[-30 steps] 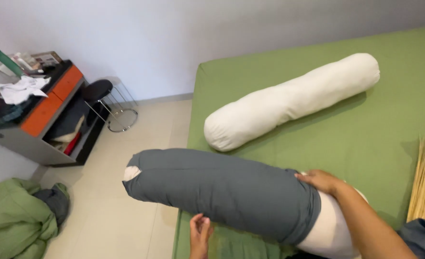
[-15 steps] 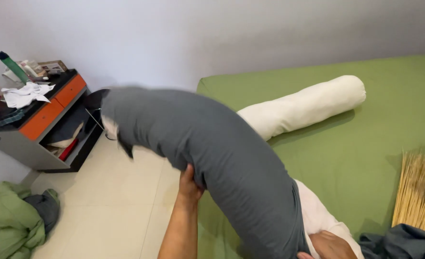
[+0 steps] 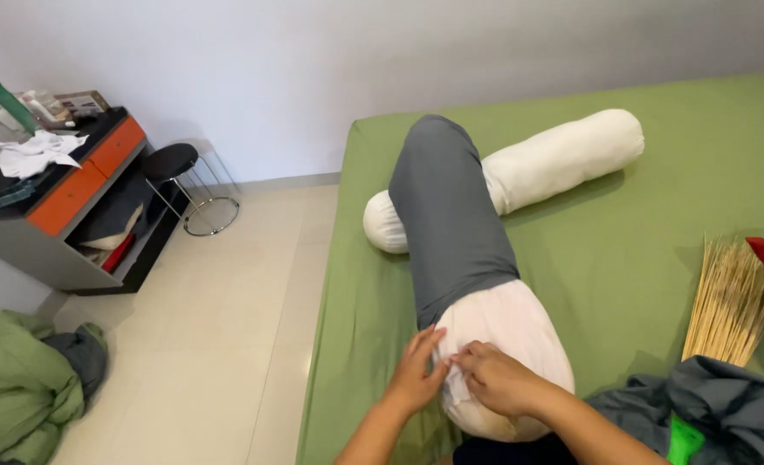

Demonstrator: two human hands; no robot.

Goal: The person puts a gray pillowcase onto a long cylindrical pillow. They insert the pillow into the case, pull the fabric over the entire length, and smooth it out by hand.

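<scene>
bolster [image 3: 477, 284]: white, grey cover [image 3: 451, 215] on far part | both hands [image 3: 464, 379] pinching bare white end | lying on green bed [image 3: 658, 241]

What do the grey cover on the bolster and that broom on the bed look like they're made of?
The grey cover looks like soft matte woven cloth, probably cotton: it creases and hugs the bolster. The broom looks like a bundle of dry, pale straw-coloured plant sticks; thin separate strands fan out.

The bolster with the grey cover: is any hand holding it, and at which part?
Both hands hold the bolster at its uncovered white near end: the left hand against its side, the right hand pinching the white fabric there.
</scene>
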